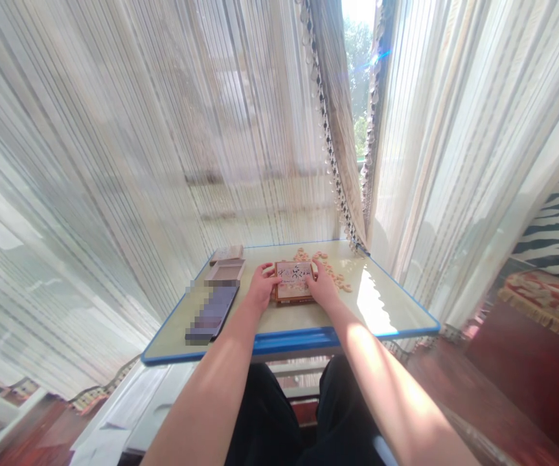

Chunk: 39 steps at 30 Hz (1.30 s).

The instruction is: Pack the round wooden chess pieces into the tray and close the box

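Observation:
Between my two hands is a small brown box [295,283] with dark lettering on its face, tilted up toward me over the table. My left hand [262,286] is closed on its left side, the thumb lying across the front. On the right edge, my right hand [324,285] grips it in the same way. Several small round wooden pieces [341,283] lie scattered behind the box and to its right. Part of the scatter is hidden by the box and my hands.
The pale table [279,322] has a blue rim. At its left lie a pixelated, dark flat device [216,312], an open shallow box tray [227,270] and a beige packet [230,253]. Striped curtains [162,129] hang behind. A red fringed seat [541,304] stands to the right.

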Available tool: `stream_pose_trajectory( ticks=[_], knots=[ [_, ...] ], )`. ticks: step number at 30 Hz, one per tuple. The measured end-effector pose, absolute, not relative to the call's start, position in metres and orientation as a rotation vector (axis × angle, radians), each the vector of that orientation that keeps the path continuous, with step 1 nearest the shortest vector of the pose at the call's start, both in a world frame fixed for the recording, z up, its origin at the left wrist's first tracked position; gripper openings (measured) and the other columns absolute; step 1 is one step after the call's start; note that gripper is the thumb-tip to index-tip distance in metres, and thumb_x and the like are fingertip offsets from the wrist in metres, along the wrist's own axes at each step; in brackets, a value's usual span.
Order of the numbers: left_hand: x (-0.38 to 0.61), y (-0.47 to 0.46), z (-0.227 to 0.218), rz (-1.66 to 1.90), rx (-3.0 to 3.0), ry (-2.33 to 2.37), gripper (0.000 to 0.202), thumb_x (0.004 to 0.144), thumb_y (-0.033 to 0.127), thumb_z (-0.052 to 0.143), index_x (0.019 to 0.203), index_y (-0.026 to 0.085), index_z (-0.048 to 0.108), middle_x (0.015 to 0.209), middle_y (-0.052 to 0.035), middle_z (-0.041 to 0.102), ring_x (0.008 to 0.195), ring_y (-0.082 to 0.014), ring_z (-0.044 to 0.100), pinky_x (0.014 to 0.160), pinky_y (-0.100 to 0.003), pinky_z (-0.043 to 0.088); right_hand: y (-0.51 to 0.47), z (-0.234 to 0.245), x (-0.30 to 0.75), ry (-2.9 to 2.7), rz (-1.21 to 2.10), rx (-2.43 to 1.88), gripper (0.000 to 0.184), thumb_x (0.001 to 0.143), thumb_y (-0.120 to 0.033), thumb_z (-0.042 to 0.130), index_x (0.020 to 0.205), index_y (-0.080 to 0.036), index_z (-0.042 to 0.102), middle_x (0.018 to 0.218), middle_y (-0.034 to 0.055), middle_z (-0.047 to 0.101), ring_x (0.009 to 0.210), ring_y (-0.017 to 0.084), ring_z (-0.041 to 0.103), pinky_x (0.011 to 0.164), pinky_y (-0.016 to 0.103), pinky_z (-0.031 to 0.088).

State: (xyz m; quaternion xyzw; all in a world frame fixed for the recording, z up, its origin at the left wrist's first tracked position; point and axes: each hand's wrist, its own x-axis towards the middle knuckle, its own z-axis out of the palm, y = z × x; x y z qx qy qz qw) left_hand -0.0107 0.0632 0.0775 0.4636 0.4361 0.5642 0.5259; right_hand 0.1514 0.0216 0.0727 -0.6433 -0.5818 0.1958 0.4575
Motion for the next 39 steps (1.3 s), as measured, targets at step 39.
stream_pose_trajectory(
  ticks=[39],
  knots=[
    [-0.016,0.043,0.094,1.186,1.099,0.843,0.053,0.078,0.024,0.064,0.127,0.018,0.048,0.085,-0.0057,0.071,0.070,-0.0165,0.067,0.062,-0.026,0.054,0.025,0.058,0.162,-0.943,1.172,-0.829,0.025,0.064,-0.023,0.067,0.088,-0.014,0.067,0.081,0.0053,0.071,0.077,0.018,0.065,0.074,0.030,0.051]
  ],
)
